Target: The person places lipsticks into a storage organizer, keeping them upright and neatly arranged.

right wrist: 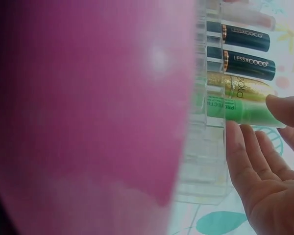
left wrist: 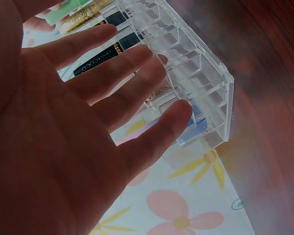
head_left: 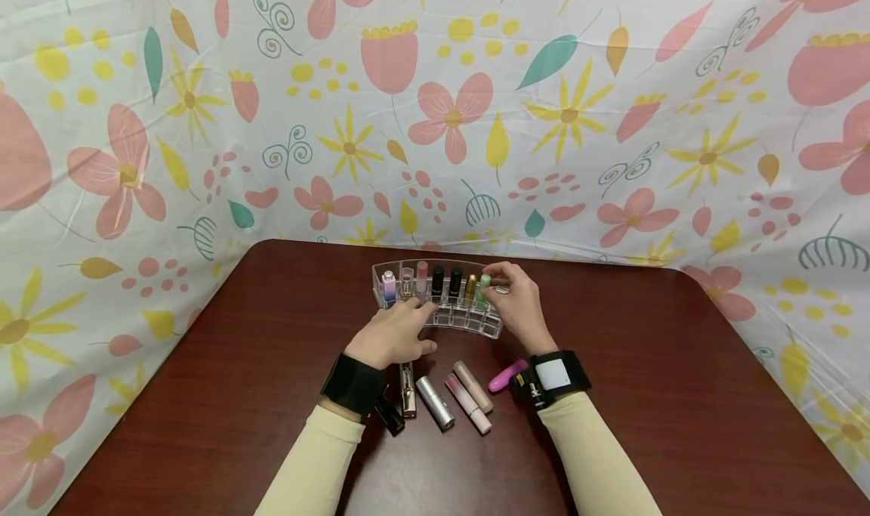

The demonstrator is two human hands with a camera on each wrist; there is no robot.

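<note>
A clear stepped lipstick holder [head_left: 448, 320] stands on the table with a row of upright tubes in its back tier. At the row's right end, my right hand [head_left: 518, 302] pinches a green lip balm tube [right wrist: 257, 114] between thumb and fingers; its lower end sits in a slot. Beside it stand a gold glitter tube [right wrist: 252, 88] and two black lipsticks [right wrist: 250, 65]. My left hand [head_left: 397, 333] reaches over the holder's front left with fingers spread and extended. In the left wrist view its fingertips overlap the slots, and nothing lies in the palm.
Loose on the brown table [head_left: 680, 395] in front are a black tube [head_left: 390, 415], a rose-gold tube [head_left: 408, 393], a silver tube [head_left: 435, 403], two pinkish tubes and a bright pink tube [head_left: 506, 376]. A blurred pink surface [right wrist: 98, 112] blocks much of the right wrist view.
</note>
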